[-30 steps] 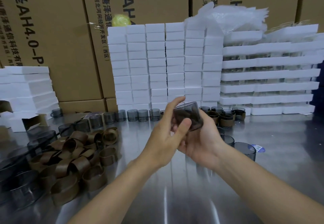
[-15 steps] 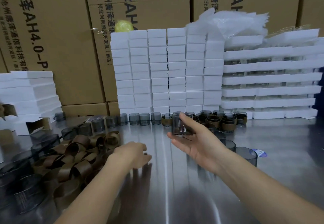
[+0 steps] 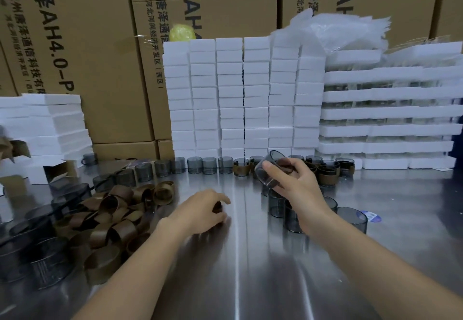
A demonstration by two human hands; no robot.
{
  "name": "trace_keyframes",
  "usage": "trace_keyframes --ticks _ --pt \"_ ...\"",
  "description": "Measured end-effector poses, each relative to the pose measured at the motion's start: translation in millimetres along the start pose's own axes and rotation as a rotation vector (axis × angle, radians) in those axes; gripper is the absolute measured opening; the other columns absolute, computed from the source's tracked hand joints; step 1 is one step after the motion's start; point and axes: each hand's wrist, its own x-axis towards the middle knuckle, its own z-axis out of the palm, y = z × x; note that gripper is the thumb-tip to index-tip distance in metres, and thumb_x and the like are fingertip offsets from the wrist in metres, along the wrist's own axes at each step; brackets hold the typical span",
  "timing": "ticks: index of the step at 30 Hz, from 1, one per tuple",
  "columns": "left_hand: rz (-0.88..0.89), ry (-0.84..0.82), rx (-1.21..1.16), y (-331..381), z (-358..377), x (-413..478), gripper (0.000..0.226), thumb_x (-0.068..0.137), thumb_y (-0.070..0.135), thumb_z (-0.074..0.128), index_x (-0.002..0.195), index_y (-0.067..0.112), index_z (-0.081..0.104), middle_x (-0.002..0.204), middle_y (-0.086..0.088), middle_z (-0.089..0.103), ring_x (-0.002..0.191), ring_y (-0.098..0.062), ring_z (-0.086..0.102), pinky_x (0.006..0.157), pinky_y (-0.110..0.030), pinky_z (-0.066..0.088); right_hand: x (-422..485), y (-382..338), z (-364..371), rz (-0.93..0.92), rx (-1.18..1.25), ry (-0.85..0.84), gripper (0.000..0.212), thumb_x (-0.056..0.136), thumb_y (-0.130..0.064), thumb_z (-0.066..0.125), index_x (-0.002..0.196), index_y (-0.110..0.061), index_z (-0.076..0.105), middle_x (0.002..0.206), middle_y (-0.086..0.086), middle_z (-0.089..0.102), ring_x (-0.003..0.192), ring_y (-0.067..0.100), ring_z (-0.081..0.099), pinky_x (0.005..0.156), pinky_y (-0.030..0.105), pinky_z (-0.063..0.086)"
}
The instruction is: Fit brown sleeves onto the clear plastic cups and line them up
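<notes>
Clear plastic cup (image 3: 265,178) now tilted, was upright | right hand (image 3: 298,185) fingers grip it | left hand (image 3: 200,209) fingers curled on table (image 3: 250,269), contents unclear

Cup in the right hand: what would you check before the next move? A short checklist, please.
1. The right hand grips the cup: ok.
2. The cup is bare, with no sleeve on it yet: ok.
3. The left hand holds a sleeve: cannot tell; its fingers curl over something dark.
4. The pile of sleeves lies near the left hand: ok.
5. The back row of cups has a free spot: cannot tell.
</notes>
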Motion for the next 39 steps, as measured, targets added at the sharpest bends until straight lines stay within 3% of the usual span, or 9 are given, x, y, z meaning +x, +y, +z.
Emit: trace_keyframes --ticks 5,10,13,15,20,26,31,34,39 --pt "-0.096 0.007 -0.225 -8 12 10 0.08 0.086 0.052 0.086 0.155 0.039 0.048 0.152 0.001 0.055 0.141 -0.02 0.05 0.115 -0.037 0.043 2 3 -6 -0.145 -0.208 0.038 0.06 0.079 -0.062 0.088 0.131 -0.042 0.066 0.104 -0.035 0.068 0.091 -0.006 0.068 0.085 0.027 0.053" --pt "-0.11 0.09 -0.376 -5 20 16 0.077 0.075 0.045 0.097 0.143 0.03 0.065 0.131 0.008 0.068 0.117 -0.013 0.063 0.102 -0.027 0.048 3 10 -6 -0.187 -0.325 0.008 0.061 0.085 -0.047 0.09 0.139 -0.038 0.062 0.106 -0.012 0.075 0.088 0.011 0.07 0.087 0.034 0.059" --pt "-0.032 0.078 -0.454 4 29 17 0.065 0.075 0.045 0.097 0.134 0.041 0.071 0.12 0.022 0.069 0.107 0.002 0.065 0.1 -0.019 0.05 1 14 -3 -0.197 -0.355 -0.062 0.061 0.088 -0.037 0.09 0.14 -0.037 0.057 0.117 -0.02 0.07 0.082 0.013 0.075 0.082 0.034 0.061" --pt "0.002 0.062 -0.486 11 34 19 0.072 0.075 0.049 0.097 0.14 0.045 0.065 0.123 0.023 0.067 0.111 -0.003 0.066 0.09 -0.008 0.05 -1 17 -1 -0.216 -0.435 -0.097 0.068 0.091 -0.036 0.088 0.147 -0.038 0.051 0.124 -0.027 0.059 0.072 0.007 0.073 0.072 0.025 0.056" --pt "0.01 -0.137 -0.458 11 28 21 0.107 0.073 0.056 0.096 0.163 0.031 0.042 0.149 0.016 0.051 0.136 -0.004 0.047 0.109 -0.023 0.035 -2 25 -4 -0.224 -0.559 -0.197 0.07 0.097 -0.033 0.081 0.155 -0.039 0.042 0.074 -0.001 0.077 0.064 0.008 0.073 0.067 0.023 0.049" --pt "0.018 -0.101 -0.559 1 19 13 0.069 0.085 0.025 0.093 0.148 0.023 0.064 0.132 0.007 0.072 0.12 -0.009 0.067 0.106 -0.023 0.047 -5 33 -3 -0.176 -0.636 -0.276 0.072 0.101 -0.027 0.076 0.161 -0.035 0.037 0.065 -0.001 0.075 0.062 0.011 0.075 0.056 0.013 0.047" --pt "0.095 -0.053 -0.597 11 26 10 0.035 0.08 0.026 0.095 0.104 0.041 0.074 0.096 0.016 0.076 0.095 -0.002 0.069 0.087 -0.018 0.051 -7 44 3 -0.147 -0.619 -0.302 0.073 0.102 -0.022 0.076 0.162 -0.035 0.037 0.098 -0.002 0.079 0.059 0.016 0.077 0.068 0.02 0.048" --pt "0.119 -0.008 -0.665 17 29 12 0.041 0.076 0.034 0.099 0.107 0.038 0.071 0.089 0.013 0.072 0.083 -0.007 0.066 0.081 -0.023 0.052 -6 50 6 -0.145 -0.587 -0.313 0.071 0.1 -0.021 0.079 0.158 -0.037 0.042 0.128 -0.004 0.07 0.055 0.021 0.076 0.062 0.015 0.054" --pt "0.052 0.079 -0.677 17 35 13 0.055 0.078 0.024 0.097 0.121 0.021 0.064 0.11 -0.003 0.075 0.104 -0.022 0.07 0.085 -0.022 0.054 -5 49 7 -0.184 -0.625 -0.337 0.069 0.097 -0.017 0.08 0.148 -0.048 0.044 0.136 -0.008 0.061 0.053 0.023 0.075 0.041 0.02 0.049"
